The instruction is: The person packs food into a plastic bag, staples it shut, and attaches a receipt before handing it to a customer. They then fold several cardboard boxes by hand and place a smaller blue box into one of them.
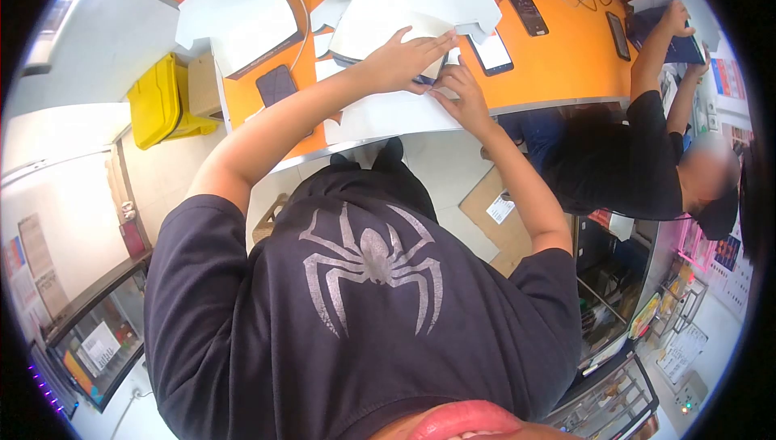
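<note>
A small flat box [434, 50] with a greyish-tan top and a dark blue edge lies among white cardboard sheets on the orange table. My left hand [402, 62] reaches over it, with long fingers across the top and the thumb at the near side, gripping it. At its near right corner, my right hand [459, 91] has bent fingers pinched against the edge. Under both hands spreads a white cut-out sheet [396, 113], reaching the table's front edge. Just right of my hands lies a phone with a white screen [491, 53].
More white cardboard [234, 16] covers the table's left, with a dark phone [276, 84] and a white cable near it. A black phone [524, 8] and several others lie at the back right. A person in black [618, 161] holds a dark blue box [667, 32] at right. A yellow bin [158, 105] stands left.
</note>
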A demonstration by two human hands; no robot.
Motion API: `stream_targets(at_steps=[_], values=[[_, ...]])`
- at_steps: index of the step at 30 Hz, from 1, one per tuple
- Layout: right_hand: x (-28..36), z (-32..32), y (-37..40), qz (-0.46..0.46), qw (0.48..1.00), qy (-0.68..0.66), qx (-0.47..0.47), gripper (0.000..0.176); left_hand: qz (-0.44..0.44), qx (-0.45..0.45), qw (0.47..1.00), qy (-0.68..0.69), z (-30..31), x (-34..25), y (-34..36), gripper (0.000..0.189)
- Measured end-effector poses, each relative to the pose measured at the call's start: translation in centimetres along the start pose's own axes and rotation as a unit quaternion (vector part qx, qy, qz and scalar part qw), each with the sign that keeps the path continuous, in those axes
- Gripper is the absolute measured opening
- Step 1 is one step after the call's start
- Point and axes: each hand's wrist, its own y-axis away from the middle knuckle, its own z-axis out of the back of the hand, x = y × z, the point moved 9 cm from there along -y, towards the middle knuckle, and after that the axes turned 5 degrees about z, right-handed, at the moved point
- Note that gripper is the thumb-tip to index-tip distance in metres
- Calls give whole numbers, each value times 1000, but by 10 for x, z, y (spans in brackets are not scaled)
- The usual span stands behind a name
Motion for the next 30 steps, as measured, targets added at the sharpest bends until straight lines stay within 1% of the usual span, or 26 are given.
stream_targets(at_steps=[2, 5, 6, 9, 10, 12, 13, 14, 16, 19, 20, 23, 24, 27, 30], values=[[2, 4, 1, -8, 1000, -6, -12, 15, -16, 25, 1000, 1, -9, -1, -3, 98], [8, 11, 0, -1, 999, 10, -39, 14, -34, -7, 999, 34, -1, -5, 3, 93], [11, 11, 1, 4, 999, 17, -50, 14, -34, -38, 999, -6, 6, -9, 8, 85], [13, 25, 0, -113, 983, -46, -140, 17, 24, -182, 976, 119, 63, -14, 39, 74], [11, 25, -4, -156, 976, -50, -143, 19, 61, -263, 943, 195, 82, -4, 62, 53], [6, 24, -11, -244, 957, -57, -145, 22, 185, -399, 873, 209, 79, 35, 124, 36], [5, 24, -15, -265, 952, -47, -147, 23, 282, -423, 832, 221, 75, 58, 156, 31], [2, 24, -18, -286, 946, -36, -148, 23, 371, -418, 808, 185, 67, 80, 188, 37], [-6, 24, -22, -319, 936, -16, -146, 26, 437, -390, 806, 86, 47, 120, 239, 49], [-1, 30, -30, -364, 921, 16, -139, 25, 467, -319, 825, -1, 34, 140, 274, 62], [3, 31, -32, -365, 918, -4, -154, 23, 461, -299, 835, 0, 26, 147, 277, 70], [-8, 25, -30, -300, 946, 40, -119, 20, 486, -262, 834, 20, 4, 156, 283, 79], [-15, 22, -26, -311, 943, 31, -111, 21, 488, -261, 832, 25, 1, 156, 284, 82], [-13, 28, -25, -362, 919, 87, -129, 30, 487, -259, 833, 42, 0, 156, 284, 88], [-40, 23, -19, -445, 885, 60, -123, 46, 483, -256, 836, 55, 0, 156, 285, 89]])
